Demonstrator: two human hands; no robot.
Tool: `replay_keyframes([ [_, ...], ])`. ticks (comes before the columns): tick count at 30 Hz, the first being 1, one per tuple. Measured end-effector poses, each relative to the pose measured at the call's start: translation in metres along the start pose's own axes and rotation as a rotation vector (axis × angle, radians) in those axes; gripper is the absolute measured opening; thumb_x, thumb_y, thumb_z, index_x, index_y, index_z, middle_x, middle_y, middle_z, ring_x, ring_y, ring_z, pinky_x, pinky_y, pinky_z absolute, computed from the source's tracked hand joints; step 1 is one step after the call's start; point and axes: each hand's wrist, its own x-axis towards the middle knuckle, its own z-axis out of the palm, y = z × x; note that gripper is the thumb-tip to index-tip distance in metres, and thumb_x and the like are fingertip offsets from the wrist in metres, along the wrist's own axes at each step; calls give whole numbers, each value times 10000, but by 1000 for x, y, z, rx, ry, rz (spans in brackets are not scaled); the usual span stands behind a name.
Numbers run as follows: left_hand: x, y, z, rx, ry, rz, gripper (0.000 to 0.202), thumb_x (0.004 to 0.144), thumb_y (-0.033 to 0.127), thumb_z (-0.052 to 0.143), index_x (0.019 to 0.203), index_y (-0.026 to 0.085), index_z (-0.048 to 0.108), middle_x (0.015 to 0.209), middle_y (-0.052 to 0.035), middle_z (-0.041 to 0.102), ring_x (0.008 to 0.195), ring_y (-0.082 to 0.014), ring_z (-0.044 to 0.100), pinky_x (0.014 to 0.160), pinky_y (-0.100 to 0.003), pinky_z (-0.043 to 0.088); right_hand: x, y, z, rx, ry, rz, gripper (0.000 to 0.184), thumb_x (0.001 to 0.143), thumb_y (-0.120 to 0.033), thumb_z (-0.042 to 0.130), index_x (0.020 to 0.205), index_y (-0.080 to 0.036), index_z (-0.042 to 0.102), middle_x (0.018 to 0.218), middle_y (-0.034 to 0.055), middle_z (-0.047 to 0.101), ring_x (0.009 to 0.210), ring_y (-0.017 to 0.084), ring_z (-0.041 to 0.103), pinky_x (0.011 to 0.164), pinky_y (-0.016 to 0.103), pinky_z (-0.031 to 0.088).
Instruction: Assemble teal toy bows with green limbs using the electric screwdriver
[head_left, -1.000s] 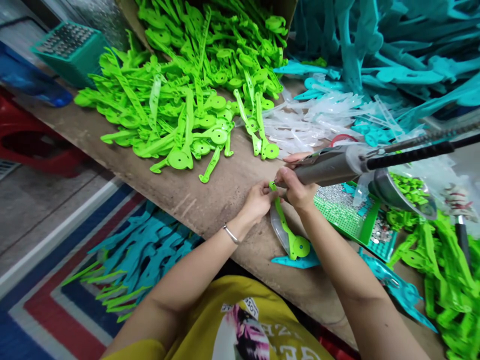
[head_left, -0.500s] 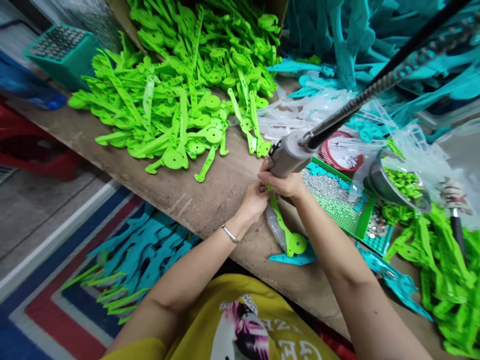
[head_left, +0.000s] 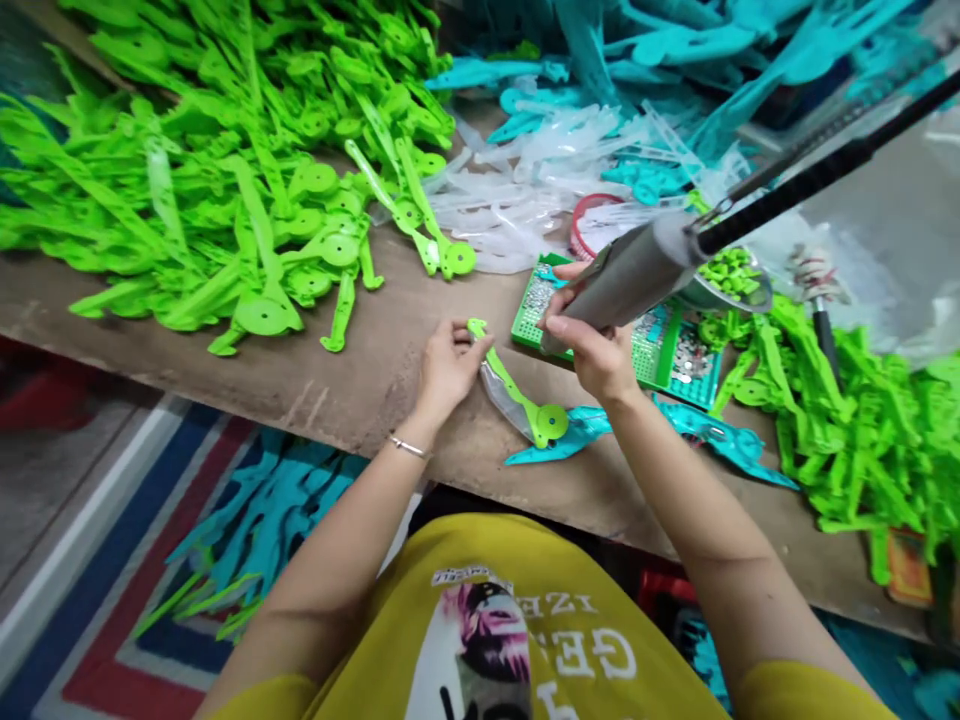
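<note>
In my right hand (head_left: 600, 355) is a grey power screwdriver (head_left: 637, 270), tilted, with its upper end on a hanging cord and spring. It sits over the green tray (head_left: 664, 372), and its tip is hidden. My left hand (head_left: 448, 368) pinches the upper end of a long lime-green plastic part (head_left: 514, 385) between thumb and fingers. A clear grey plastic piece (head_left: 504, 400) lies along that part's left side. The part's round end rests by a turquoise plastic part (head_left: 577, 432) on the table.
A large heap of lime-green parts (head_left: 262, 220) covers the left. Clear plastic pieces (head_left: 517, 205) and turquoise parts (head_left: 600, 50) lie behind. To the right are a metal bowl (head_left: 750, 293) of small green pieces and more green parts (head_left: 862, 430). Turquoise parts (head_left: 277, 510) hang below the table edge.
My right hand has carried the screwdriver away from the green part and rightward over the tray. The two hands have parted. The view has swung to the right.
</note>
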Motion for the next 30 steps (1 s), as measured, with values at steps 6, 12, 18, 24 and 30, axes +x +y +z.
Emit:
replay_keyframes([
  [6,-53,9,8,689,35,662,249,888,326,659,1078,169,623,1117,-129,592,1118,-326,571,1006,-479,449,-11,5,-10,-112,-13,26,418,728,-531,766,966,-237,589,805,-20,593,737,144,571,714,332,522],
  [12,-101,-12,51,1049,-452,953,613,796,448,764,1253,93,561,1239,-234,603,1168,-408,545,1030,-564,426,-25,9,-17,-415,-2,-62,600,782,-380,773,1284,-238,477,1113,54,642,1020,223,597,925,421,539],
  [18,-89,-20,48,1139,-411,1117,471,914,343,604,1286,60,539,1108,-194,651,1033,-368,577,956,-532,463,-80,-20,-56,-785,-65,-161,540,918,-197,557,1440,-165,421,1288,153,604,1201,269,561,1054,496,481],
  [24,-67,-20,-5,1086,-448,1194,509,943,364,548,1391,134,472,1079,-138,652,1007,-334,593,1000,-532,450,-154,-38,-138,-1040,137,-100,265,928,-95,496,1113,-172,669,1018,99,734,977,229,681,871,384,553],
  [30,-43,-26,-52,1040,-488,1240,530,933,401,552,1412,191,461,1209,-139,651,1082,-323,632,1098,-551,395,-174,-51,-220,-1213,357,158,240,907,-149,512,1022,-167,721,958,87,766,862,205,717,777,318,550],
])
